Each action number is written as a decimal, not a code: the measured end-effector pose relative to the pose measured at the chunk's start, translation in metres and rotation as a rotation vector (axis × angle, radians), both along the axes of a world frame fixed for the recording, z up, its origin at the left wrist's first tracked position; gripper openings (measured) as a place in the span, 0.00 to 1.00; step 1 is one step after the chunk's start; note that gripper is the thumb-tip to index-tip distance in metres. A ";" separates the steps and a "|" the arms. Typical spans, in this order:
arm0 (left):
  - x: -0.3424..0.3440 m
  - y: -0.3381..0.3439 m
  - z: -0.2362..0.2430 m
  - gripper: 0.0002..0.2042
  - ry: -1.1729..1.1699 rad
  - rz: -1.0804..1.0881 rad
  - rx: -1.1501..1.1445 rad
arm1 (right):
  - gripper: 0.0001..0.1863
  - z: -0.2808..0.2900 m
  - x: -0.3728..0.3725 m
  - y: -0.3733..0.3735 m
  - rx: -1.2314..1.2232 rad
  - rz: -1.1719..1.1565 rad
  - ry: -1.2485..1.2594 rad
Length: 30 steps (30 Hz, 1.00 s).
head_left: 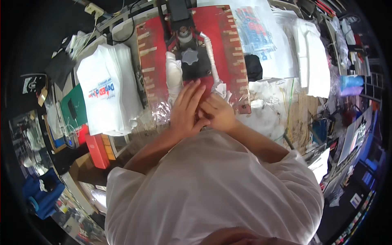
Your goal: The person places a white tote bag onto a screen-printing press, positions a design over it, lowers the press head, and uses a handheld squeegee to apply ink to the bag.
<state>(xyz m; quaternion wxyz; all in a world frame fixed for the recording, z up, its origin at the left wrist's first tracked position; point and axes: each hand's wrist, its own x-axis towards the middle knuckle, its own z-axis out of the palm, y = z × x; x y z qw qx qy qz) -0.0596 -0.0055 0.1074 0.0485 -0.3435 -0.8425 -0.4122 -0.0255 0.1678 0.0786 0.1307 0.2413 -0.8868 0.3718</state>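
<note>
Two white-wrapped handles (173,73) are seen over a red board (223,45), their near ends just beside the left hand (185,108), its fingers straight, and the right hand (220,113), its fingers curled, but whether either grip is clamped on anything cannot be told.

From the wearer's side of the red-topped press (197,70), the left of two side-by-side head cameras faced steeply down; its wide fisheye view caught the white shirt (212,183), nearer than the press, and bent edges around both.
</note>
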 end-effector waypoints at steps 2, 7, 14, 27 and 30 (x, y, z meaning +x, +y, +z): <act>-0.001 0.000 -0.018 0.46 0.012 -0.011 -0.039 | 0.09 -0.006 -0.006 0.001 -0.058 -0.039 0.105; -0.004 0.004 -0.050 0.45 0.121 0.062 -0.123 | 0.17 -0.046 -0.028 -0.005 0.058 0.077 0.242; 0.008 0.028 -0.035 0.33 0.118 0.065 0.001 | 0.18 -0.070 -0.019 -0.003 0.057 0.113 -0.033; 0.043 0.045 -0.023 0.28 -0.047 -0.151 -0.098 | 0.21 -0.073 0.000 -0.004 0.401 0.033 0.155; 0.046 0.047 -0.025 0.24 -0.086 -0.088 -0.097 | 0.21 -0.073 -0.002 -0.004 0.442 0.025 0.184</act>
